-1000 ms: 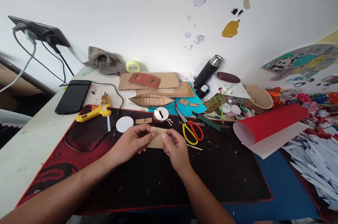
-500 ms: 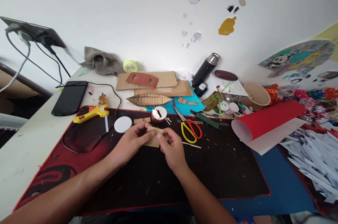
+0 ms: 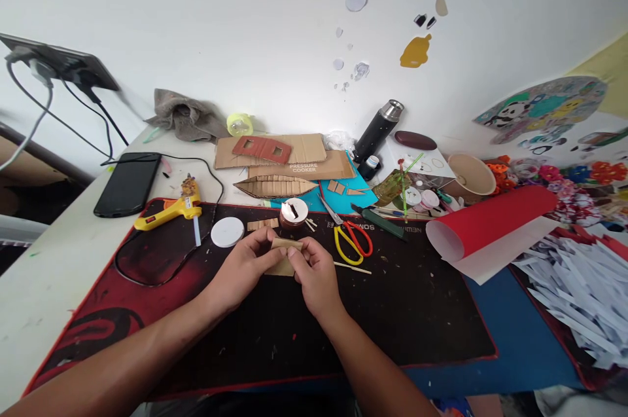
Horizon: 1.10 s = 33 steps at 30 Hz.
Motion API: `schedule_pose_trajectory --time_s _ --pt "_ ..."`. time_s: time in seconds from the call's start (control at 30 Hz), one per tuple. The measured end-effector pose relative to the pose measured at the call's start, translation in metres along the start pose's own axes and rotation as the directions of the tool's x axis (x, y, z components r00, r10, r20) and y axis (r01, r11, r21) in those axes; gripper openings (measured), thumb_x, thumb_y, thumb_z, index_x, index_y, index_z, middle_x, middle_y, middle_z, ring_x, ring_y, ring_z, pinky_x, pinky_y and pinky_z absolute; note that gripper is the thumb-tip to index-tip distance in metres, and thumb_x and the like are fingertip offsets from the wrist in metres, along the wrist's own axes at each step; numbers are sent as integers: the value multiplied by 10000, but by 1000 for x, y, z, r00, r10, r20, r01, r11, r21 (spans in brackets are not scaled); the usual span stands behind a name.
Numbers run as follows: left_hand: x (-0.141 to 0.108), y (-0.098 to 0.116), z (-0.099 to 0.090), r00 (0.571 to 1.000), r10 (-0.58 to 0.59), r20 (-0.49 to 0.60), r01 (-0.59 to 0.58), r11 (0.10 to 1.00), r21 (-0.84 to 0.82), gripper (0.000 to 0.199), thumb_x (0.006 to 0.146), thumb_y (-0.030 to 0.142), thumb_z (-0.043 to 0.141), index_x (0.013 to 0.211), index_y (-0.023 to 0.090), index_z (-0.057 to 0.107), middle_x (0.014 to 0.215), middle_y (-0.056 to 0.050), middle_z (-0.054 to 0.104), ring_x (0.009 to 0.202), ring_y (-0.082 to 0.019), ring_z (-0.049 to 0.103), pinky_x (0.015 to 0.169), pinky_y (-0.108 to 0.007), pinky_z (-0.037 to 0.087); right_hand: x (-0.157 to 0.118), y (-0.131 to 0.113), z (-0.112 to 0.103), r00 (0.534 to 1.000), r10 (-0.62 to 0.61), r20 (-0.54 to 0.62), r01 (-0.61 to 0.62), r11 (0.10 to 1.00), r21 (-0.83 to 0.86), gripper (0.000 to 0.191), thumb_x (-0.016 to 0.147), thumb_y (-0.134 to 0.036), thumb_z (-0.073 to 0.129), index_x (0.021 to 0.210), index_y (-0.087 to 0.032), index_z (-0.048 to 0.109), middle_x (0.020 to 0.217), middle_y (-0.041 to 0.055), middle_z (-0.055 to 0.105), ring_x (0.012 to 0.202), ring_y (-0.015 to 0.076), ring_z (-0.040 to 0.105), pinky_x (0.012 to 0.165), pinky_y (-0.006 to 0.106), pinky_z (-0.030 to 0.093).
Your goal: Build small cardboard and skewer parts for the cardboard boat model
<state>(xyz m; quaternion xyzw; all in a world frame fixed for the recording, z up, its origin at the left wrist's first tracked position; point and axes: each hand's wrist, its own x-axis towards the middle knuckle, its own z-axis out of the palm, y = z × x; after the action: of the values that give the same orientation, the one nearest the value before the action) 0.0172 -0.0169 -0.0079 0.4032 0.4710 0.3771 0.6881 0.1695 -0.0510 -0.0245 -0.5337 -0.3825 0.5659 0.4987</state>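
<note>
Head view: two hands (image 3: 282, 266) grip one cardboard piece (image 3: 279, 268).

Jar (image 3: 293, 215) behind cardboard piece (image 3: 280, 268), scissors (image 3: 352, 241) right.

White capitals on a flat brown cardboard piece (image 3: 336, 165) read "PRESSURE COOKER", on two lines. Along the far edge of the black and red mat (image 3: 383, 312), pale lettering showed "SOM" and "NEW", the rest unclear. The glue gun's (image 3: 169, 213) label was too small to read.
</note>
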Motion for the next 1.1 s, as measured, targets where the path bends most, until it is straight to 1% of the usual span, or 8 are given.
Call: schedule_pose_trajectory --time_s 0.2,0.3,0.43,0.53,0.63,0.83,1.0,1.1 --pt "-1 4 2 1000 -11 -7 11 1000 0 446 688 502 889 810 215 570 765 54 611 709 -140 536 665 -254 445 0 -1 -1 1000 16 -4 -16 999 30 264 867 -439 733 808 -216 604 607 -92 379 532 100 276 472 245 200" --pt "-1 3 2 1000 -20 -19 20 1000 2 429 685 489 880 824 219 578 777 50 612 725 -148 536 669 -256 440 0 -2 -1 1000 26 6 -27 998 50 262 865 -437 730 807 -217 601 600 -97 372 521 96 275 468 243 199" --pt "0 1 0 1000 -28 -12 28 1000 7 403 704 489 854 844 216 592 801 38 610 750 -154 523 684 -258 438 -1 -5 -1 999 33 5 -33 998 53 262 868 -430 713 792 -217 583 598 -94 400 512 91 306 464 239 217" --pt "1 -1 -1 999 -30 -13 30 999 11 379 733 490 832 856 215 602 778 42 578 726 -147 487 658 -252 413 -1 -6 -2 999 39 1 -39 998 49 259 863 -428 708 787 -217 577 601 -92 412 505 89 323 457 237 226" --pt "2 -3 -2 1000 -27 -11 27 1000 9 358 757 495 810 856 215 610 743 47 543 699 -142 457 625 -246 383 0 -7 -2 999 45 -2 -44 997 69 278 849 -425 712 756 -226 543 607 -97 386 494 81 301 446 232 217" --pt "3 -5 -3 999 -28 -21 29 999 28 326 772 495 774 843 214 625 738 40 522 689 -146 440 615 -252 378 -1 -5 -3 998 56 -2 -55 993 106 299 845 -422 723 749 -227 518 617 -102 346 490 71 266 437 223 200" --pt "3 -4 -3 999 -21 -29 23 998 57 335 779 517 756 838 211 632 746 26 521 694 -154 459 632 -263 395 -1 -4 -4 998 65 -4 -64 989 132 309 854 -422 730 759 -227 511 602 -110 310 487 69 239 442 218 197" --pt "2 -3 -2 999 -25 -28 26 999 38 357 756 507 799 867 213 630 779 24 555 711 -154 485 644 -260 409 -1 -4 -4 998 63 -5 -62 990 127 321 852 -426 734 755 -231 499 602 -110 309 482 68 244 441 219 197"
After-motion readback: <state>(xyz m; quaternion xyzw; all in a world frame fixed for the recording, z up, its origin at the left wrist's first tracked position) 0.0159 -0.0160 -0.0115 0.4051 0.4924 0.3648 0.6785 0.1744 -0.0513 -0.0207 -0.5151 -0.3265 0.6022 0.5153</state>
